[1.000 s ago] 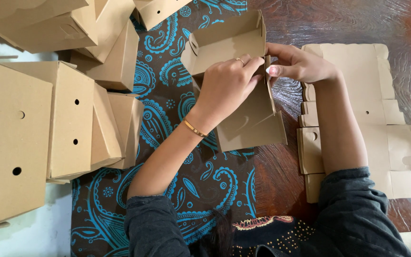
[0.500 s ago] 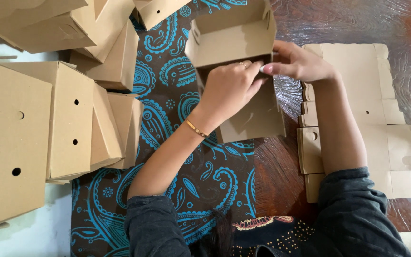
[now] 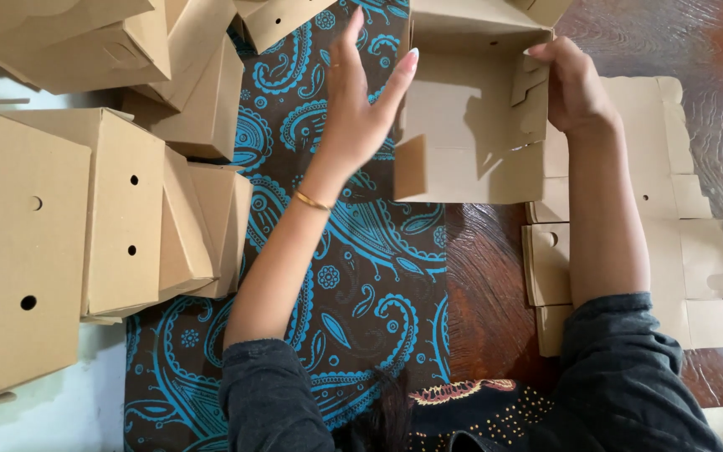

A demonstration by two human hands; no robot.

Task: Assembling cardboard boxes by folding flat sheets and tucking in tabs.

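Item in hand: one half-formed brown cardboard box [image 3: 470, 125], lying open-side up at the far edge of the blue paisley cloth [image 3: 361, 276]. We are steadying it with our left hand [image 3: 357, 109], fingers spread open and flat against its left wall, while our right hand [image 3: 575, 88] is pinching its right side flap. Risk, as we judge it: that slotted flap could crease or tear if we are forcing it askew, and the unlocked walls could be springing apart. Contents: nothing showing inside, though the far corner is cropped. Folded boxes with round holes [image 3: 119, 218] are piling up at left, closed; flat die-cut blanks [image 3: 679, 201] are lying on the wooden table [image 3: 721, 50].
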